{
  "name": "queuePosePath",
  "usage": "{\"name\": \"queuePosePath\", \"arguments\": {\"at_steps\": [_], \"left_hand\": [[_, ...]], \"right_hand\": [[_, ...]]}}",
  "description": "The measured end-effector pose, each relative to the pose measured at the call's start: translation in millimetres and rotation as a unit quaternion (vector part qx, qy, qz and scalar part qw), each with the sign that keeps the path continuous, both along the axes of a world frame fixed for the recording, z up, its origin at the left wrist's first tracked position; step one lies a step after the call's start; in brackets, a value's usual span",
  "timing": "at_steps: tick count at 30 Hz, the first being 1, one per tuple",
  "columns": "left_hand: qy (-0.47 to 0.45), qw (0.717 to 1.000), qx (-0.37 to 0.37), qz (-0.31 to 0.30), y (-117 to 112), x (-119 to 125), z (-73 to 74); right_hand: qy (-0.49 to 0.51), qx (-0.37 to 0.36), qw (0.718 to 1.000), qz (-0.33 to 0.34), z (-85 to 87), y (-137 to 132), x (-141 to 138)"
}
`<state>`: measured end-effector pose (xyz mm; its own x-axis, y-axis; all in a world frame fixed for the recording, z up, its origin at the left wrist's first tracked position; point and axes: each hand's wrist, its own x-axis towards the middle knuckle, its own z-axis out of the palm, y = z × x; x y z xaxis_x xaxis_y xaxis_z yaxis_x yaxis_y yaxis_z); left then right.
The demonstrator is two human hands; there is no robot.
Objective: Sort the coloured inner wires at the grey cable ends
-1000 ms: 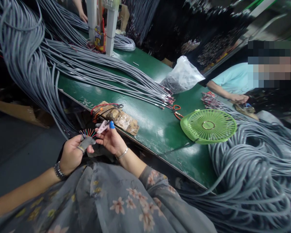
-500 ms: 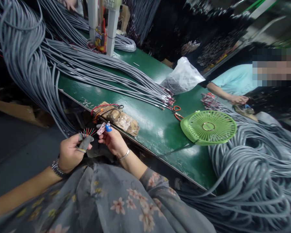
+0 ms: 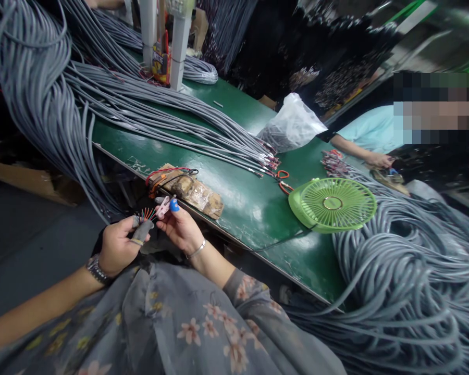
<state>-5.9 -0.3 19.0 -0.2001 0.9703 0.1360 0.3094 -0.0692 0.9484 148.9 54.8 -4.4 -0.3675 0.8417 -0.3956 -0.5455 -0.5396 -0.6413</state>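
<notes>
In my left hand [image 3: 119,244] is the end of a cable, its thin coloured wires [image 3: 147,214] fanned out towards the right. A grey finger cover [image 3: 143,230] is on one of that hand's fingers. My right hand [image 3: 184,230], with blue tape [image 3: 174,205] around the thumb, pinches a small pink tool [image 3: 163,207] against the wire tips. Whether a wire sits inside the pink tool is too small to tell. Both hands are close together just off the near edge of the green table [image 3: 238,208].
A taped cardboard block [image 3: 203,198] with red and black leads lies at the table edge. Grey cable bundles [image 3: 172,112] stretch across the table; coiled cables [image 3: 398,271] lie right. A green fan [image 3: 332,204] and plastic bag [image 3: 295,122] stand farther off. A co-worker's hand [image 3: 381,160] works opposite.
My left hand has shifted slightly right, bringing the fanned wires closer to the pink tool. My right hand keeps its pinch. The whole view has drifted a little.
</notes>
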Motion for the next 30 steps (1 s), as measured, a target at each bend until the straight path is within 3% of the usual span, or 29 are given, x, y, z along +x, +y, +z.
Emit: {"name": "queuePosePath", "arguments": {"at_steps": [6,9,13,17,22,27,30], "left_hand": [[-0.042,0.998,-0.026,-0.031,-5.2,-2.9,2.6],[-0.163,0.983,-0.076,-0.027,-6.0,0.9,8.0],[-0.297,0.943,-0.151,0.002,-4.7,9.7,17.9],[-0.322,0.932,-0.165,0.007,-4.4,14.1,21.9],[-0.327,0.930,-0.168,-0.001,-2.7,15.2,18.4],[-0.349,0.918,-0.188,0.012,0.0,15.8,14.6],[-0.348,0.919,-0.186,0.005,0.4,15.5,12.9]], "right_hand": [[0.004,-0.010,1.000,0.023,1.5,3.7,3.9],[-0.014,0.009,1.000,0.016,3.0,5.3,5.0],[-0.027,0.024,0.999,-0.005,4.4,5.3,3.1],[-0.041,0.047,0.998,-0.016,-0.4,2.9,0.0],[-0.128,0.151,0.976,-0.088,-13.5,0.9,-1.1],[-0.041,0.071,0.996,-0.025,-11.6,7.2,-3.2],[-0.013,0.034,0.999,-0.033,-7.2,9.3,-5.2]]}}
